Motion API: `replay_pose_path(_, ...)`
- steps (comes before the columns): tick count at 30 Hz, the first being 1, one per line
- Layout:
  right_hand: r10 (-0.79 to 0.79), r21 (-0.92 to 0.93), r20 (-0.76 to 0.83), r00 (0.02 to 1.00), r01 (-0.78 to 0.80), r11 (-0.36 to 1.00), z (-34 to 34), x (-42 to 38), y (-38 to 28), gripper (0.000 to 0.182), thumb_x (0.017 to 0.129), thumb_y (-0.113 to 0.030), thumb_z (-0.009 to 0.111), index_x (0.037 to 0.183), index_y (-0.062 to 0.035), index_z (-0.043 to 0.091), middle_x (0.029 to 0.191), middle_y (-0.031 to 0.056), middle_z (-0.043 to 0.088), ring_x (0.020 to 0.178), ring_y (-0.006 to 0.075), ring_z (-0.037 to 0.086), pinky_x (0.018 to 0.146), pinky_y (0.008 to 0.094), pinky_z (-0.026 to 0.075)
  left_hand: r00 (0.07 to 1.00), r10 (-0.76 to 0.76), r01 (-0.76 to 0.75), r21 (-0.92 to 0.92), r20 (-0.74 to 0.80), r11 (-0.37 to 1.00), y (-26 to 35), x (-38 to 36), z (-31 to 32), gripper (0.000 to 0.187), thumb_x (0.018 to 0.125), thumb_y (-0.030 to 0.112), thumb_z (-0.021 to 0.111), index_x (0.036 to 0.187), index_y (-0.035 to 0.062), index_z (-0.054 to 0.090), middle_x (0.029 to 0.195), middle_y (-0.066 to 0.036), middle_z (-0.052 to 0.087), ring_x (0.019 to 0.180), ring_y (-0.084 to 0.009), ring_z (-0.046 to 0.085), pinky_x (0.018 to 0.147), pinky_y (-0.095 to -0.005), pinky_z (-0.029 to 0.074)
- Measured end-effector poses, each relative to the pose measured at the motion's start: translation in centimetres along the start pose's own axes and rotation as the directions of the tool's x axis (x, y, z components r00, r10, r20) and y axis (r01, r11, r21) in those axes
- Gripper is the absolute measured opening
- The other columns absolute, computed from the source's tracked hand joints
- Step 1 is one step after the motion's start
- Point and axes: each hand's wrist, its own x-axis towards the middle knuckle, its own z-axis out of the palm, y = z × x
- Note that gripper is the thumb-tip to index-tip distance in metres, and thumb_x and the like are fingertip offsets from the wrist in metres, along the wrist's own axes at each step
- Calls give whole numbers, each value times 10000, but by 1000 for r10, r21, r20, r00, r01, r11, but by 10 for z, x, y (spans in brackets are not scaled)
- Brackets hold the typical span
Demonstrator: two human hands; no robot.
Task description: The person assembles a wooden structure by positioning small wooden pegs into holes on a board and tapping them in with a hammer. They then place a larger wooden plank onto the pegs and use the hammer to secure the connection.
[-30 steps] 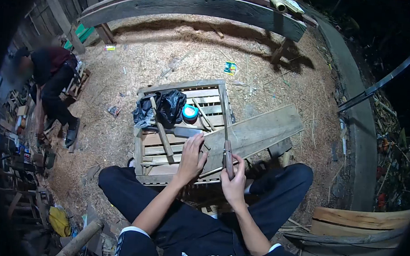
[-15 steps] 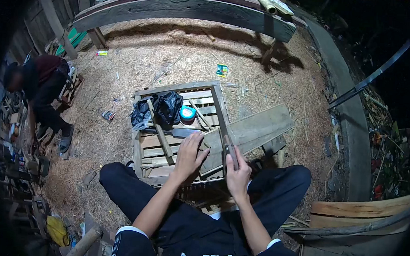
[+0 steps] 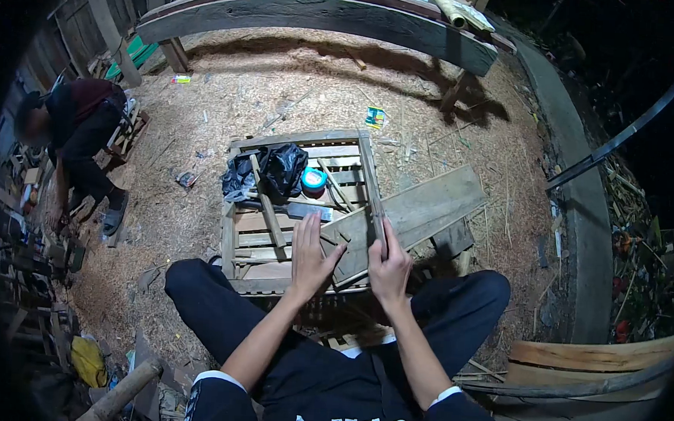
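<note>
My left hand point(image 3: 312, 256) is open, fingers stretched forward and thumb apart, at the left end of a weathered board point(image 3: 429, 206). A small dark stick point(image 3: 331, 238) shows near its thumb. My right hand point(image 3: 389, 268) is closed around a narrow, dark, blade-like tool point(image 3: 380, 229) that points away from me across the board. Its handle is hidden in my fist. Beyond my left fingertips a broad metal blade point(image 3: 311, 211) lies on the slatted wooden crate point(image 3: 246, 286). The crate also bears a black plastic bag point(image 3: 284, 170), a blue-lidded jar point(image 3: 313, 180) and loose wooden strips point(image 3: 270, 211).
A long wooden bench point(image 3: 316, 28) stands at the back. To the left a person point(image 3: 89, 133) bends over piled scraps. A long curved blade point(image 3: 611, 145) rises on the right, beside a concrete edge point(image 3: 579, 246). Planks point(image 3: 580, 368) lie at lower right. Shavings cover the ground point(image 3: 204, 127).
My left hand has drawn slightly back from the board and its fingers have spread. The tool in my right hand has turned, showing narrower now. The whole view has shifted a little.
</note>
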Motion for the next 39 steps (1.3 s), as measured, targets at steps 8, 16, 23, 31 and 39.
replay_pose_path(8,-471,-338,264,842,538,772,63,90,19,515,986,-161,661,1480,-45,574,953,90,672,973,249,632,914,423,409,993,-83,84,-14,83,996,-3,-7,2,791,885,353,826,1507,-3,491,1321,-204,641,1285,-362,575,1243,-545,288)
replay_pose_path(16,-435,-284,412,800,567,773,99,103,39,677,864,-11,675,1518,-126,544,1100,107,648,1161,267,598,1069,445,370,995,-76,80,-65,62,995,-3,-6,3,665,842,230,870,1385,38,537,1298,-160,648,1244,-367,587,1234,-577,291)
replay_pose_path(23,-367,-140,356,859,438,888,69,99,30,641,937,-141,721,1526,-43,489,1369,232,523,1356,439,470,1255,553,273,991,-12,11,8,136,1000,-1,-2,-1,589,879,268,823,1378,55,595,1363,-127,634,1299,-319,551,1212,-533,264)
replay_pose_path(31,55,-556,-132,990,-120,822,8,10,66,769,947,-381,759,1583,-81,448,1655,301,260,1564,457,191,1255,647,157,976,52,-76,102,213,992,-2,0,-2,574,931,285,759,1447,83,609,1371,-137,604,1288,-327,536,1216,-569,224)
replay_pose_path(39,268,45,-214,939,-264,963,22,5,90,743,995,-250,712,1637,-81,378,1519,316,487,1428,456,430,1220,489,298,927,161,-173,7,339,985,-9,15,-6,602,965,313,721,1507,107,559,1380,-179,577,1321,-345,514,1192,-533,233)
